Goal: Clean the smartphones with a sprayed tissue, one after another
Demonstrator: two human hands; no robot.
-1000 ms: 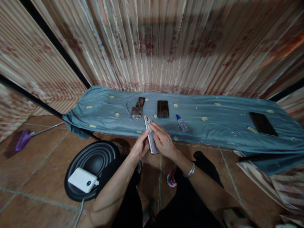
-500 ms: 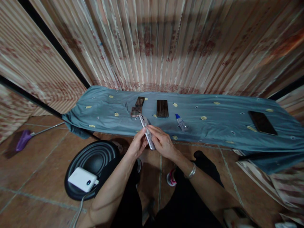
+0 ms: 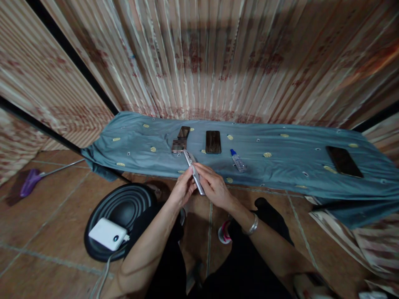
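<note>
Between my two hands is a silvery smartphone point(image 3: 198, 185), held on edge and tilted. My left hand point(image 3: 182, 187) grips its left side, thumb on the near face. My right hand point(image 3: 215, 185) closes round the other side, with its fingertips against the back of the phone. Just past the phone's top end, a dark phone point(image 3: 183, 132) lies on the cloth, partly covered by a blurred patch. To its right rest another dark phone point(image 3: 213, 142) and a clear bottle with a blue cap point(image 3: 238, 161).
A blue-green cloth point(image 3: 289, 166) covers the long surface; a third dark phone point(image 3: 344, 161) lies at its right. On a black round stool point(image 3: 93, 238) sits a white power bank point(image 3: 108, 234) with a cable. A purple broom point(image 3: 30, 182) lies left. Striped curtains point(image 3: 202, 62) hang behind.
The held smartphone has shifted very slightly to the right and turned a little in my hands. Both hands keep their grip, and the things on the cloth stay where they were.
</note>
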